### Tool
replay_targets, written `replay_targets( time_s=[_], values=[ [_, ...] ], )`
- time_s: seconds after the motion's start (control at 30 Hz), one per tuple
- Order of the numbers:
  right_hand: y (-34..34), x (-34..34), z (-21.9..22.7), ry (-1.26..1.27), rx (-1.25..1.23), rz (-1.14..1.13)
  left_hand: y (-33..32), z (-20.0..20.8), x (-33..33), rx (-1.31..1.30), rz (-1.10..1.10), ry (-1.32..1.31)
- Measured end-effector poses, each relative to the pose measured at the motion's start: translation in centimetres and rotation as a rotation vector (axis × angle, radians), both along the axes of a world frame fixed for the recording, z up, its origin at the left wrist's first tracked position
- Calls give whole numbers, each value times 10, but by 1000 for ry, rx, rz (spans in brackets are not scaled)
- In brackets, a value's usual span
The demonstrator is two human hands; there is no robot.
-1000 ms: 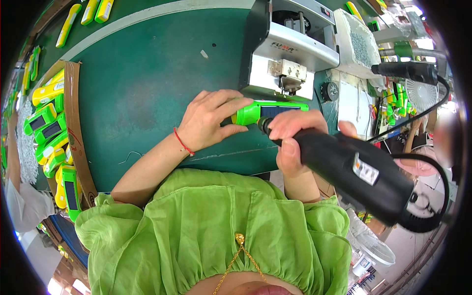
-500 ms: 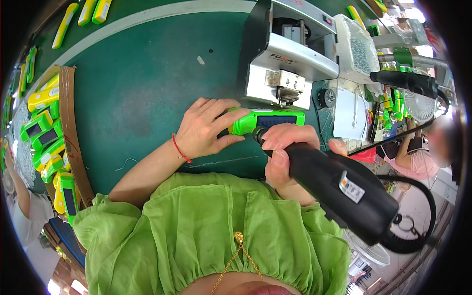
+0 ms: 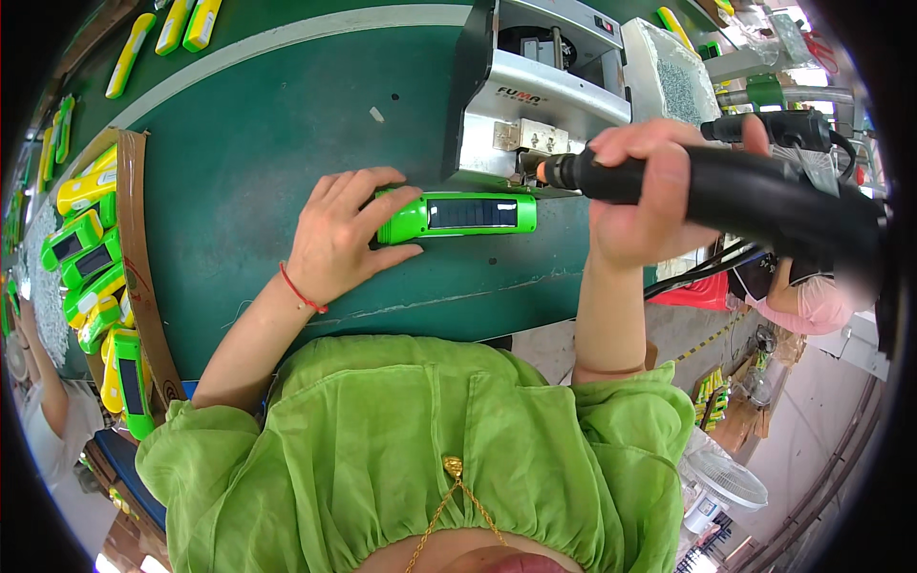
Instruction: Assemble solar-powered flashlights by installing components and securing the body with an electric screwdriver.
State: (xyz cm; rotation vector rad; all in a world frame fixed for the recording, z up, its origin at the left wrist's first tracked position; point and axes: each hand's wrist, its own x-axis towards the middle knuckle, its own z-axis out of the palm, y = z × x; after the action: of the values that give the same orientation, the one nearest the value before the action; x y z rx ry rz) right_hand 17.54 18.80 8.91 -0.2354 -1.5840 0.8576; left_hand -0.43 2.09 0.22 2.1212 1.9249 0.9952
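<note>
A green flashlight [image 3: 468, 214] with a dark solar panel along its body lies on the green tabletop. My left hand [image 3: 334, 229] is closed round its wider left end, thumb on the near side and fingers on the far side. In my right hand [image 3: 645, 186] is a black electric screwdriver [image 3: 755, 196], held almost level. Its orange-tipped nose is at the front outlet of a silver and black screw feeder [image 3: 544, 100], just beyond the flashlight's right end. Whether the nose touches the outlet I cannot tell.
At the left, a cardboard box [image 3: 143, 267] holds several green and yellow flashlights. A white foam tray [image 3: 669, 76] of small parts stands right of the feeder. Another black screwdriver [image 3: 774, 129] and cables lie farther right. Other people are at both sides.
The screwdriver has left the flashlight's near side and moved up and right to the feeder outlet. My left hand and the flashlight have shifted left.
</note>
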Motion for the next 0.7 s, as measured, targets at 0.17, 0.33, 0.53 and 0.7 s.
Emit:
replay_targets(
  time_s=[0.17, 0.33, 0.53, 0.7],
  values=[
    [5, -13, 6, -77, -71, 86, 8, 1, 11, 51, -35, 51],
    [-5, 5, -1, -69, -235, 85, 10, -7, 13, -14, -28, 14],
    [-27, 35, -22, -37, -165, -79, 15, -11, 12, 19, -37, -27],
    [-31, 38, -39, -26, -164, -121, 15, -10, 15, -3, -33, -42]
  ],
)
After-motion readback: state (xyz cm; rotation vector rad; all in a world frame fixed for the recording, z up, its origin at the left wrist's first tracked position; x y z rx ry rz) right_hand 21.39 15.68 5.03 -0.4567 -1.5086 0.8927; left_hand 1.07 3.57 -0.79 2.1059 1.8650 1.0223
